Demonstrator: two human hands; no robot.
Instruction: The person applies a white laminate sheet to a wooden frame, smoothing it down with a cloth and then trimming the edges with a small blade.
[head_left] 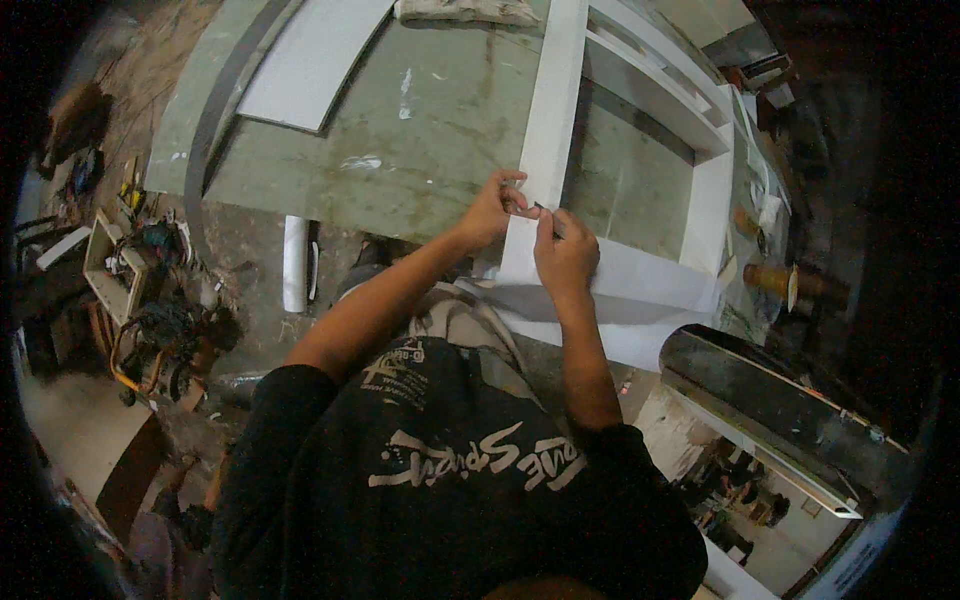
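A white rectangular frame (552, 110) of flat boards lies at the right of a stained green tabletop (420, 130). At its near left corner both my hands meet. My left hand (492, 212) rests against the edge of the frame's left board, its fingers bent and apart, with the thumb tip close to my right hand. Closed in a pinch, my right hand (567, 248) is over the corner; a small dark tip shows at its fingertips, too small to name. White sheet material (620, 325) hangs down from the frame's near side.
A white panel (315, 65) lies at the far left of the table, beside a dark curved strip (222, 110). A white roll (295, 265) stands below the table edge. Cluttered tools and cables (170, 325) cover the left floor. A dark, long curved panel (770, 390) sits at right.
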